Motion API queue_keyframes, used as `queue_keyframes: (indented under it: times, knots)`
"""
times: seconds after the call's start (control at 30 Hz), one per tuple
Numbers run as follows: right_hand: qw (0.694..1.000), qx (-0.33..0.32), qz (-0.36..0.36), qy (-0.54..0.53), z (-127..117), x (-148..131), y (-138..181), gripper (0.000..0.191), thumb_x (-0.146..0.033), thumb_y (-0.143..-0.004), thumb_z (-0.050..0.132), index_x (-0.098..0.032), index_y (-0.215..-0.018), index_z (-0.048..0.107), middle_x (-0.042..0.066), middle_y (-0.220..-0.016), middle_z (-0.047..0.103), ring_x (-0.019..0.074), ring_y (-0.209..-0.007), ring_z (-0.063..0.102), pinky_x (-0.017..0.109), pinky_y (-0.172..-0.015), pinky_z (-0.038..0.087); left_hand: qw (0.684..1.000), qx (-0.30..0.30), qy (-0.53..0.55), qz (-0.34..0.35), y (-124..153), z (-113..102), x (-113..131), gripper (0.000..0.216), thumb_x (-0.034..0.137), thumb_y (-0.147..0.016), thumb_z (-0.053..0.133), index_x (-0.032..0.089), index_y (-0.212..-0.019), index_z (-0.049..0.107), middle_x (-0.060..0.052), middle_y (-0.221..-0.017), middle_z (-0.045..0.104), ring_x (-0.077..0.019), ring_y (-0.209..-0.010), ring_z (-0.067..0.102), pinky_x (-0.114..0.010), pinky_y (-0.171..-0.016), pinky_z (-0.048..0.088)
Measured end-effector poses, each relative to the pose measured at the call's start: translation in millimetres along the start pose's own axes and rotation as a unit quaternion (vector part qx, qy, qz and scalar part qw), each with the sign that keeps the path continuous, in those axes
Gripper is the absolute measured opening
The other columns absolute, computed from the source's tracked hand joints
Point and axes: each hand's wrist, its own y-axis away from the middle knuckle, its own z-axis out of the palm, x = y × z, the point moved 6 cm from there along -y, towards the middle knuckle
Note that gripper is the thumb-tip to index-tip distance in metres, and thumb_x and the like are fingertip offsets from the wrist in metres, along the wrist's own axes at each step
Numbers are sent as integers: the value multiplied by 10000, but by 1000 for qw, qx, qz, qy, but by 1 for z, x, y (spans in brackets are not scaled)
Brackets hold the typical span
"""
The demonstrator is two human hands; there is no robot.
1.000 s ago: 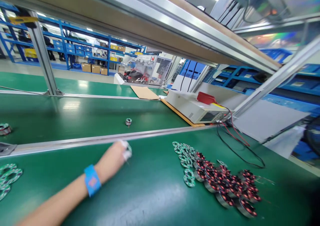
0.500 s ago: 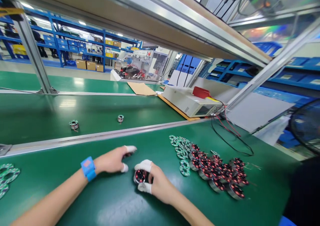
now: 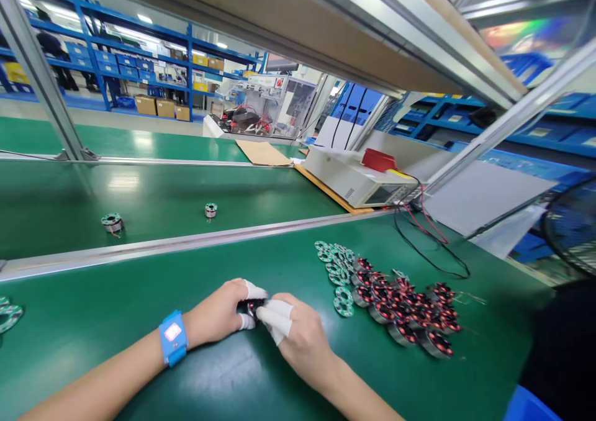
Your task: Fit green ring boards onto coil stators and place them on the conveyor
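Okay, right hand (image 3: 302, 335) angles in from lower right, fingers (image 3: 278, 316) curled at the coil part (image 3: 252, 307), own grip unclear, while left hand (image 3: 225, 312) pinches it over green bench (image 3: 186, 390), coil cluster (image 3: 405, 303) off right, metal rail (image 3: 186, 243) beyond.

head-worn view | faces forward-down | near: left hand (image 3: 222, 312), right hand (image 3: 303, 334) | far: blue shelving (image 3: 190, 67)
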Motion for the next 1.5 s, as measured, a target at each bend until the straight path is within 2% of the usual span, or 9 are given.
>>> queue_keyframes:
  times: [0.23, 0.33, 0.4, 0.6, 0.77, 1.0, 1.17, 1.3, 1.5]
  knots:
    - [969, -193, -143, 52, 18, -24, 19, 238, -204, -912, 394, -182, -872, 627, 52, -721, 645, 171, -667, 568, 251, -508, 439, 999, 20, -29, -25, 0, 0, 2, 210, 85, -706, 589, 192, -881, 637, 4, -860, 640, -153, -809, 549, -221, -731, 400]
    - [989, -135, 15, 54, -1, 33, 4, 276, -237, -901, 377, -214, -987, 638, 55, -858, 686, 168, -775, 615, 278, -696, 498, 999, 14, -20, -22, -1, 1, 2, 175, 90, -694, 613, 192, -835, 633, 15, -837, 633, -145, -799, 545, -210, -719, 396]
    - [928, -115, 302, 186, -25, 108, -1, 303, -159, -880, 383, -241, -958, 664, 55, -959, 681, 185, -916, 609, 317, -833, 469, 999, 13, -14, -26, -2, 2, 2, 181, 108, -682, 640, 193, -841, 632, 17, -849, 630, -143, -800, 544, -208, -717, 397]
    - [868, -113, 419, 241, -59, 193, -20, 178, -75, -717, 561, -80, -806, 714, 244, -1042, 637, 383, -1032, 559, 508, -860, 415, 999, 5, -22, -45, -2, 3, -2, 246, 91, -652, 608, 200, -871, 631, 3, -877, 620, -162, -835, 547, -232, -735, 416]
    - [910, -147, 360, 140, -31, 136, -7, 243, -175, -782, 559, -208, -980, 696, 62, -922, 714, 205, -868, 652, 294, -801, 488, 994, 96, 0, -43, -1, -15, 0, 547, -12, -608, 447, 183, -1108, 554, -71, -1116, 568, -197, -1019, 509, -310, -891, 402]
    - [931, -42, 293, -216, -2, 46, -11, 282, -260, -799, 544, -184, -1043, 664, 65, -855, 701, 185, -746, 651, 294, -658, 549, 989, 126, 19, -77, -4, -22, 11, 214, 223, -832, 436, 170, -697, 593, -28, -761, 592, -177, -790, 516, -293, -724, 409]
    - [961, -50, 234, -138, -9, 38, -13, 335, -278, -702, 682, -203, -1027, 659, 76, -895, 658, 168, -685, 603, 261, -563, 534, 989, 134, 2, -68, -3, -21, 17, 233, 194, -838, 410, 168, -685, 584, -20, -737, 580, -158, -752, 505, -269, -699, 396]
    - [971, -47, 229, -53, -14, 46, -5, 276, -309, -724, 656, -183, -969, 669, 85, -838, 656, 182, -678, 594, 288, -582, 525, 973, 124, -179, -81, 1, -13, 13, 325, 454, -691, 655, 171, -849, 627, -56, -874, 578, -235, -847, 486, -344, -730, 390]
    - [958, -136, 218, -130, 6, 37, -1, 309, -324, -782, 586, -194, -1057, 638, 85, -915, 652, 182, -742, 604, 266, -583, 523, 949, 61, -292, -102, 2, 4, -1, 271, 402, -660, 713, 168, -764, 627, -59, -824, 581, -237, -820, 492, -329, -673, 378]
